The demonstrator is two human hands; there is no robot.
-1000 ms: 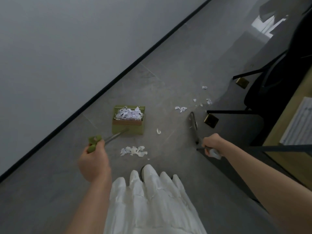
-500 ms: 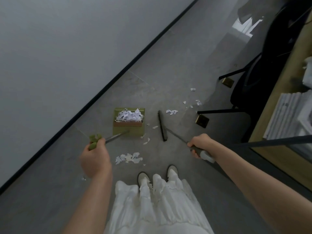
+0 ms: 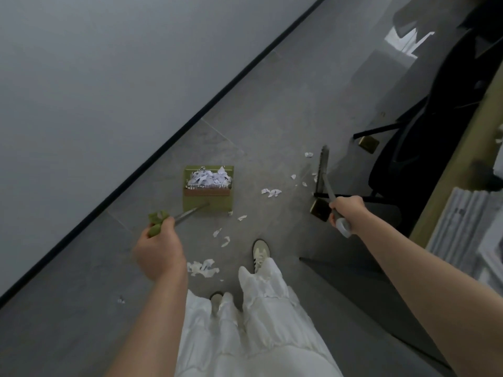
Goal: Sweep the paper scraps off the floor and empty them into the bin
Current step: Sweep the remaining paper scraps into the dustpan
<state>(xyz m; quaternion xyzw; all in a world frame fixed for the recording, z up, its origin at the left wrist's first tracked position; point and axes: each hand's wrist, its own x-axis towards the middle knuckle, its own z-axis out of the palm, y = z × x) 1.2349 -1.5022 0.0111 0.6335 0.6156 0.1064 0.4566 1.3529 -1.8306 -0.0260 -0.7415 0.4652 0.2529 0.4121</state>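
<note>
A person in a white skirt is sweeping torn paper across a grey tiled floor [image 3: 272, 110], working beside a wall and a dark office chair [image 3: 435, 148]. The left hand [image 3: 159, 251] is curling round the green grip of a long-handled dustpan [image 3: 208, 191], which is sitting flat on the floor and already holding a heap of white scraps at its far end. The right hand [image 3: 345, 209] is gripping the grey handle of a broom [image 3: 321, 170], whose narrow dark head is reaching out to the far right, just beside the chair's foot. The step in hand appears to be the gathering stroke: the broom head is standing behind a loose scatter of paper scraps [image 3: 270, 192] that are lying between it and the dustpan. A second cluster [image 3: 202, 268] is lying near the person's shoes, just below the left hand, with a few slivers between it and the dustpan's near edge. The next move is likely calling for a drag of the broom leftward, pushing the far scraps toward the dustpan's open lip while the left hand is keeping it steady. No bin is showing, so the emptying is looking some way off.
</note>
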